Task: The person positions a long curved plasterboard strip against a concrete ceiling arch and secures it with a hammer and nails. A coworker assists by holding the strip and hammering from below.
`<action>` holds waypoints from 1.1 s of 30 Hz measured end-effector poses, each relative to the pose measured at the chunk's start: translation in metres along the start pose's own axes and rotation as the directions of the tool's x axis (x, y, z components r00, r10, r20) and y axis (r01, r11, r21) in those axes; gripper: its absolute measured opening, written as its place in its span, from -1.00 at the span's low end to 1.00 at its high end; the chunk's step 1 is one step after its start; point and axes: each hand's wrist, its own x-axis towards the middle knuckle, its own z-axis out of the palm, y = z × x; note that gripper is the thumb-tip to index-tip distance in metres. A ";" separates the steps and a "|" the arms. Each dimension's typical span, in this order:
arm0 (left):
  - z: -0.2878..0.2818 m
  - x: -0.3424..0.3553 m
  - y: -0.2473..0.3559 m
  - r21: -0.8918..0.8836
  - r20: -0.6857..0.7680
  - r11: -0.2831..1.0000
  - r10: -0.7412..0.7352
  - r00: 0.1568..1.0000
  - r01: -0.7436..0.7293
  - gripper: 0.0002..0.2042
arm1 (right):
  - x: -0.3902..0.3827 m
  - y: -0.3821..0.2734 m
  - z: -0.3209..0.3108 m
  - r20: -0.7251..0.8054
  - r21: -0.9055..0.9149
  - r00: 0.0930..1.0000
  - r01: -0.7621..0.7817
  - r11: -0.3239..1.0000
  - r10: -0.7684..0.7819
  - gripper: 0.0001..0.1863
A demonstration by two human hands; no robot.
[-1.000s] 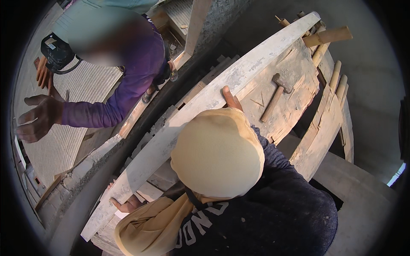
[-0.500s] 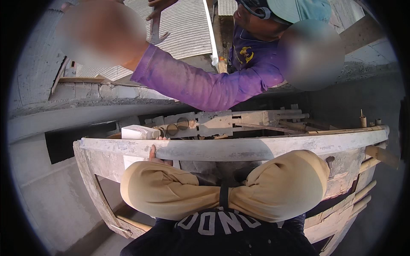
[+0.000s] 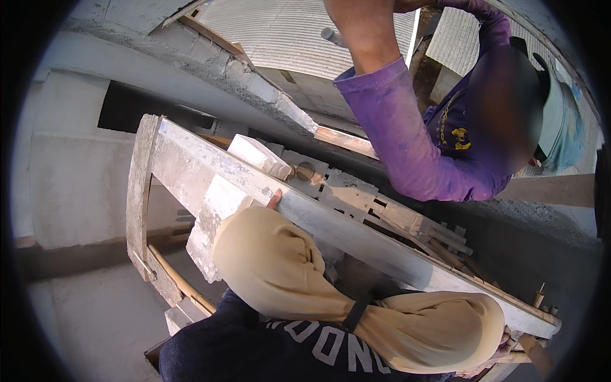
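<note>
A long whitish plank (image 3: 344, 232) runs slantwise across my front, just beyond my bent knees. My left hand (image 3: 274, 199) is mostly hidden behind my left knee; its visible fingers curl over the plank's edge. Close by are a white block (image 3: 259, 155) on the plank's far side and a rough white block (image 3: 216, 223) on its near side. I cannot tell whether they are one piece. My right hand (image 3: 506, 342) shows only partly, low beside my right knee near the plank's right end; what its fingers touch is hidden.
Across from me a person in a purple sleeve (image 3: 407, 134) has an arm raised. Corrugated roofing (image 3: 273, 35) lies beyond a rough concrete ledge (image 3: 191, 60). Below the plank are boards (image 3: 350, 194) and poles (image 3: 449, 239). A wooden upright (image 3: 141, 191) stands at the plank's left end.
My view has turned, so the plank now slants down to the right. My right hand has come into sight. The other person's raised arm appears farther right.
</note>
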 end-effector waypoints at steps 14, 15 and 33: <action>0.082 -0.021 0.129 0.563 0.192 0.418 0.773 0.605 -0.713 -0.72 | 0.081 -0.044 -0.027 0.861 0.050 0.509 -0.090 0.995 0.003 -0.73; 0.100 -0.032 0.144 0.581 0.371 0.285 0.741 0.560 -0.762 -0.66 | 0.069 -0.045 0.006 0.889 0.217 0.437 -0.144 0.965 -0.135 -0.76; 0.142 -0.052 0.182 0.252 0.456 0.737 0.482 0.748 -0.628 -0.62 | -0.015 -0.017 0.180 0.584 0.065 0.567 0.681 0.730 -0.581 -0.75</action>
